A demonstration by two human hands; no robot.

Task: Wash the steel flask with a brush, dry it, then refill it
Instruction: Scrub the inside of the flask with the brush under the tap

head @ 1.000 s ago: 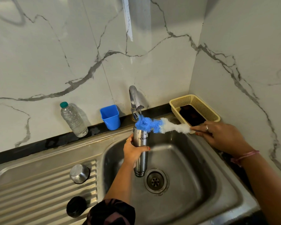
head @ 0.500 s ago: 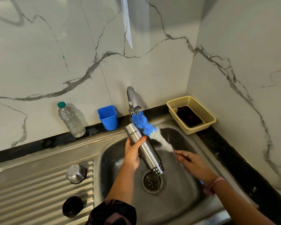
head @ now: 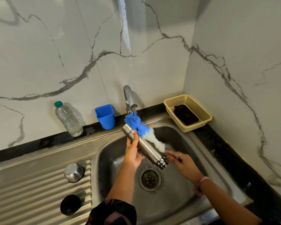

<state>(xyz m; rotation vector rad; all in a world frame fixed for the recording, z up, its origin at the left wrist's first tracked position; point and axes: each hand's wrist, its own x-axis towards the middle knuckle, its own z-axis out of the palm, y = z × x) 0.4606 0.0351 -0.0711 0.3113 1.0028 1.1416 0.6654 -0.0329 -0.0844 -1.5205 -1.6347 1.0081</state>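
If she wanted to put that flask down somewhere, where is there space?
The ribbed drainboard is bare left of the steel cap and black lid. The ledge between plastic bottle and blue cup is narrow.

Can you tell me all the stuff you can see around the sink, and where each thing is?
flask: one, steel, tilted over the basin, held by the left hand
brush: one, blue and white, lying along the flask, under the tap
tap: one, steel, at the back wall
sink: one, steel, with a drain
bottle: one, clear with a green cap, on the back ledge
cup: one, blue, on the ledge left of the tap
basket: one, cream, in the right corner, something dark inside
steel cap: one, on the ribbed drainboard
black cap: one, on the drainboard, nearer the camera
left hand: grips the flask
right hand: holds the brush handle
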